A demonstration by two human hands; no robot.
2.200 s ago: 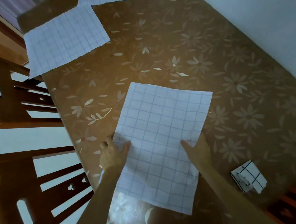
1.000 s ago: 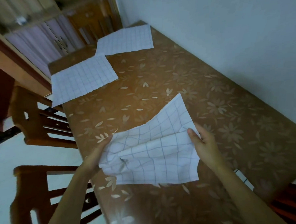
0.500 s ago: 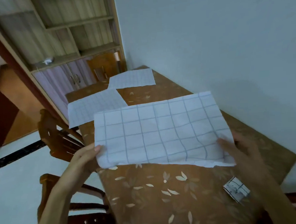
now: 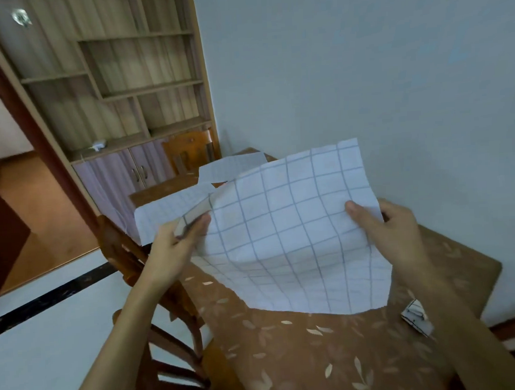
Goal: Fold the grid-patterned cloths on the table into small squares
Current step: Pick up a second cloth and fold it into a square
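A white grid-patterned cloth (image 4: 285, 235) hangs in the air above the table, bowed and curling toward me. My left hand (image 4: 178, 243) pinches its left edge, which is doubled over. My right hand (image 4: 386, 227) grips its right edge, thumb on the near face. Two more grid cloths lie flat farther back: one (image 4: 167, 208) at the table's left edge, another (image 4: 231, 168) at the far end. A small folded grid square (image 4: 416, 316) rests on the table by my right forearm.
The brown floral table (image 4: 288, 357) runs along a pale wall on the right. Wooden chairs (image 4: 125, 249) stand along its left side, and another (image 4: 188, 150) at the far end. A shelf unit with cabinets (image 4: 120, 112) fills the back.
The cloth lay flat under my hands on the table. Both hands took its sides, lifted it and spread it in the air; now it bows toward me, higher, with the left edge doubled over.
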